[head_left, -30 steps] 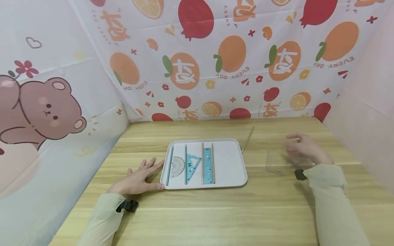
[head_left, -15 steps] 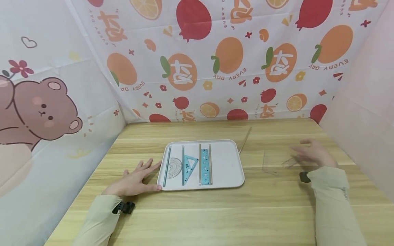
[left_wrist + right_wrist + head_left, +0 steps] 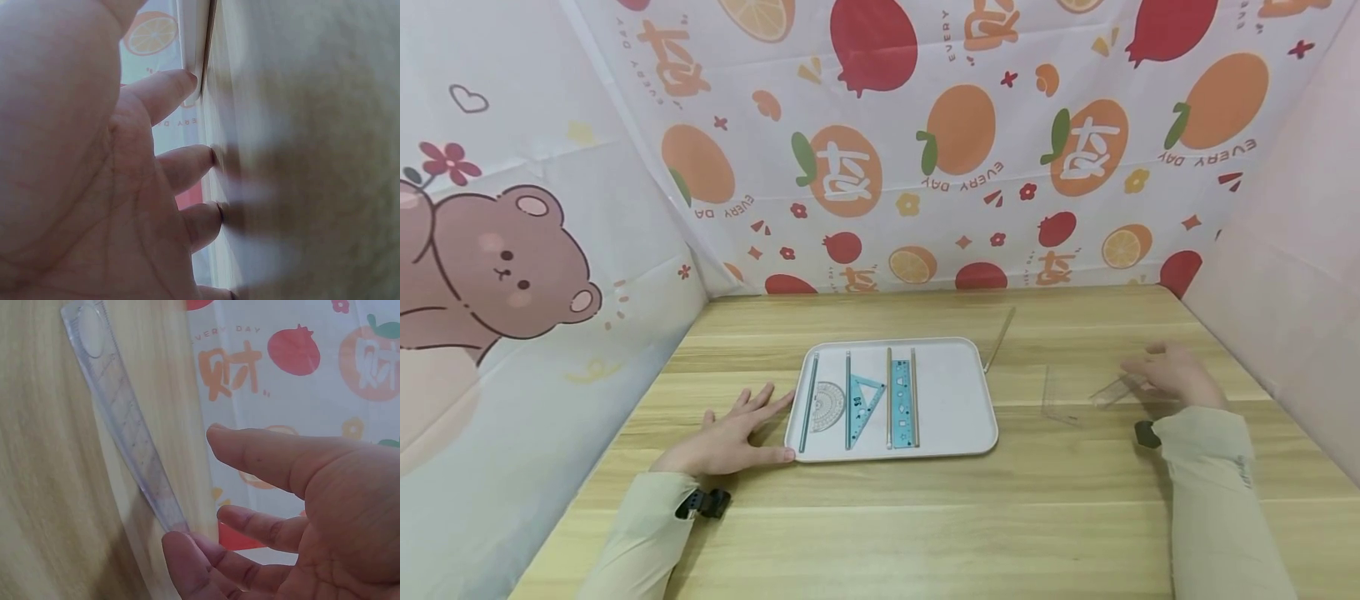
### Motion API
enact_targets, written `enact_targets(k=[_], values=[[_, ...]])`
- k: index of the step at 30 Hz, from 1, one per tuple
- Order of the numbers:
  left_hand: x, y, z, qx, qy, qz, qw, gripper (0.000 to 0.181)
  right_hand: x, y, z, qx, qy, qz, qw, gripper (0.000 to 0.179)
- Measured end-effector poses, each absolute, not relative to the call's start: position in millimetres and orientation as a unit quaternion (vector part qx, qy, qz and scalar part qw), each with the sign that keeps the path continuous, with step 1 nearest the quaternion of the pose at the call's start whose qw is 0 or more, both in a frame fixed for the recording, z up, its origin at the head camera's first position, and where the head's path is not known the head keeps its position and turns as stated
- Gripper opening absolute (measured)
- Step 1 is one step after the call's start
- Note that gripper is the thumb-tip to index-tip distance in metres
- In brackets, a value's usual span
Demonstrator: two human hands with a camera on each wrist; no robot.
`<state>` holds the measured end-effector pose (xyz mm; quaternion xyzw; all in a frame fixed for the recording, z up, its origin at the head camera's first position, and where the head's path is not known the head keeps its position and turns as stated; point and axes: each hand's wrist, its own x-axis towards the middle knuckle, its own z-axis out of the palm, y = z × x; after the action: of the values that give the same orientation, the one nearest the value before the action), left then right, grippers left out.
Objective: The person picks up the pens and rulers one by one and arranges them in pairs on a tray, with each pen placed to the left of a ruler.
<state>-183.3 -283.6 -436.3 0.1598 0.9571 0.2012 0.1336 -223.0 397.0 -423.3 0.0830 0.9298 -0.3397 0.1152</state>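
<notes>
My left hand (image 3: 726, 442) lies with spread fingers at the left side of a white tray (image 3: 955, 400). Its thumb and index fingertip touch the rim; other fingertips rest on the table in the left wrist view. On the right, my right hand (image 3: 1176, 375) pinches one end of a clear ruler (image 3: 125, 412) between fingertips, its other fingers extended. Inside the tray lie a clear protractor (image 3: 828, 407), a blue set square (image 3: 861, 412), a blue ruler (image 3: 904, 404) and several pencils, such as a green pencil (image 3: 808, 404).
Between the tray and my right hand lies a transparent piece with a corner (image 3: 1051, 408), possibly a set square. A tan pencil (image 3: 1000, 337) leans at the tray's right rim. Printed cloth (image 3: 955, 192) stands behind the wooden table (image 3: 925, 533).
My right hand has shifted right and slightly toward me, and the clear ruler now shows at its fingertips. My left hand stays at the tray; the view has shifted slightly.
</notes>
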Motion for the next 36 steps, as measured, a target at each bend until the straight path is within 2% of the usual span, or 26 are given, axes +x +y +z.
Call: enact_targets(k=[9, 18, 36], values=[[-182.2, -282.5, -434.5, 0.162, 0.956, 0.202, 0.135, 0.102, -224.1, 391.5, -425.6, 0.081, 0.928, -0.345, 0.113, 0.089], [-180.5, -281.7, -432.0, 0.164, 0.955, 0.206, 0.137, 0.101, -230.2, 380.3, -436.7, 0.048, 0.941, -0.330, 0.055, 0.071], [-182.7, -283.8, -435.3, 0.158, 0.956, 0.203, 0.138, 0.102, -232.8, 361.4, -436.7, 0.056, 0.943, -0.325, 0.050, 0.074]])
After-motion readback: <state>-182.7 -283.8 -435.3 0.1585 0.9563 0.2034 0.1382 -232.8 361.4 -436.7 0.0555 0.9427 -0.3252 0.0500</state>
